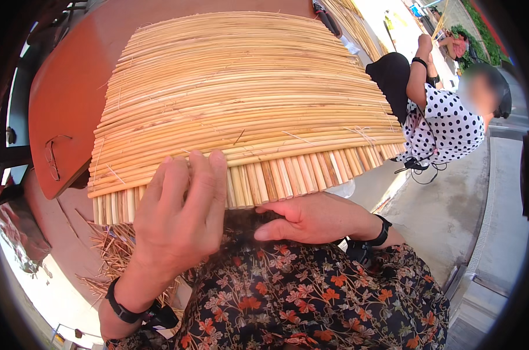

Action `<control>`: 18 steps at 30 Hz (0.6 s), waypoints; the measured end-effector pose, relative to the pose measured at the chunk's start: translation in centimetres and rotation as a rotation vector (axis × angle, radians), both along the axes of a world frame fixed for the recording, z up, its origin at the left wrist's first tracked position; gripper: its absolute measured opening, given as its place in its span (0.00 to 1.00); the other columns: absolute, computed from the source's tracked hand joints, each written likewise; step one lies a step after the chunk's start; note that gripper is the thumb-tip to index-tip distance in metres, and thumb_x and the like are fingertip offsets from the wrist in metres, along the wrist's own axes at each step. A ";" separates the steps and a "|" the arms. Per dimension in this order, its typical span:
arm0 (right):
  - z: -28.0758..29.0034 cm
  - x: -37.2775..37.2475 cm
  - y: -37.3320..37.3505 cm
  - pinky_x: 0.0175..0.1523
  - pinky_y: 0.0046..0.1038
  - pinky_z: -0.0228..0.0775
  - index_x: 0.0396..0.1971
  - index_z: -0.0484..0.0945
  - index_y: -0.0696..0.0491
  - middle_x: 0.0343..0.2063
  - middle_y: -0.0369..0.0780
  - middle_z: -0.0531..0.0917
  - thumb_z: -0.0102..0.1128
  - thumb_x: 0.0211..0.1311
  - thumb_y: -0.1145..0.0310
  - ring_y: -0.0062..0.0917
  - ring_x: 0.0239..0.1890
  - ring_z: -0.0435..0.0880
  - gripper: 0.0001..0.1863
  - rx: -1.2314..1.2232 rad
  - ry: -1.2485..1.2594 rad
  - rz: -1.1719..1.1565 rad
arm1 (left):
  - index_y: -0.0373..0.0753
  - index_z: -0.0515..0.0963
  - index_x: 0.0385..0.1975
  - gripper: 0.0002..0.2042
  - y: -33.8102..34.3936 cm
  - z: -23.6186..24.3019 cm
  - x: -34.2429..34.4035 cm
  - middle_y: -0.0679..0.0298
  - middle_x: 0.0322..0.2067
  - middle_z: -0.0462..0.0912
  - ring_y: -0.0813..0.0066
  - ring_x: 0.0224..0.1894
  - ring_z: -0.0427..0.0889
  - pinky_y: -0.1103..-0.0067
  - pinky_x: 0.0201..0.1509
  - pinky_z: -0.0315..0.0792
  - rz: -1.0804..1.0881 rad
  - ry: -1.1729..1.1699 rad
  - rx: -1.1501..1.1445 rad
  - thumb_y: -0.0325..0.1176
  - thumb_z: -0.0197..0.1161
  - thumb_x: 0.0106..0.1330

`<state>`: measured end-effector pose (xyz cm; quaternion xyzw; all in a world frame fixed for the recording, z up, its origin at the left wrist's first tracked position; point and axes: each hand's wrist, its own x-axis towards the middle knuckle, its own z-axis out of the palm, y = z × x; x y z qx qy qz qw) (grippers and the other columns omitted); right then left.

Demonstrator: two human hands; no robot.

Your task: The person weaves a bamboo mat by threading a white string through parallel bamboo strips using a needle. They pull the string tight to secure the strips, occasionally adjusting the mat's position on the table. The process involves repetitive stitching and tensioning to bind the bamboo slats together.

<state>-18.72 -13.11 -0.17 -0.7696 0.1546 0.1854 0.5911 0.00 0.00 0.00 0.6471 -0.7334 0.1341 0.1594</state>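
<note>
A mat of pale straw-coloured reeds (247, 81), layered crosswise with short cut ends along its near edge, spreads in front of me, with thin threads on it. My left hand (183, 210) grips that near edge, fingertips bent over the top reeds and thumb out of sight. My right hand (299, 217) is just beneath the edge at centre, thumb stretched out apart; its other fingertips are partly hidden under the mat.
A red-brown table (60, 163) carries glasses (53, 157). Dark-handled pliers (327, 20) and loose reeds (352, 23) lie beyond the mat. A co-worker (445, 122) in polka dots sits right; another person (457, 44) is farther back. Reed scraps (107, 251) lie lower left.
</note>
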 end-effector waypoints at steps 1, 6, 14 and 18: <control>0.5 -0.5 0.2 0.50 0.36 0.73 0.49 0.76 0.57 0.40 0.47 0.83 0.57 0.69 0.58 0.41 0.45 0.82 0.18 0.003 -0.050 0.088 | 0.24 0.80 0.45 0.15 0.5 -0.9 0.3 0.54 0.37 0.80 0.62 0.37 0.79 0.70 0.41 0.79 -0.024 -0.053 -0.010 0.24 0.62 0.58; 3.6 -0.2 -1.9 0.41 0.33 0.74 0.45 0.78 0.57 0.34 0.43 0.84 0.59 0.67 0.65 0.39 0.37 0.83 0.13 0.195 -0.241 0.120 | 0.30 0.81 0.47 0.17 2.9 -3.8 0.8 0.53 0.41 0.81 0.56 0.44 0.80 0.64 0.51 0.79 0.122 0.083 0.016 0.24 0.62 0.56; -0.2 3.8 -3.9 0.40 0.36 0.73 0.36 0.79 0.57 0.31 0.43 0.81 0.59 0.62 0.70 0.41 0.36 0.80 0.07 -0.338 -0.412 0.029 | 0.39 0.80 0.53 0.27 4.7 -6.9 1.5 0.56 0.49 0.79 0.53 0.51 0.79 0.63 0.56 0.76 0.282 0.154 -0.016 0.16 0.63 0.48; -2.3 5.7 -3.3 0.41 0.38 0.74 0.33 0.78 0.56 0.31 0.43 0.79 0.58 0.61 0.69 0.41 0.37 0.80 0.06 -0.482 -0.479 0.110 | 0.41 0.80 0.53 0.25 5.5 -8.5 0.7 0.56 0.52 0.78 0.53 0.53 0.78 0.62 0.58 0.75 0.322 0.175 -0.017 0.17 0.64 0.51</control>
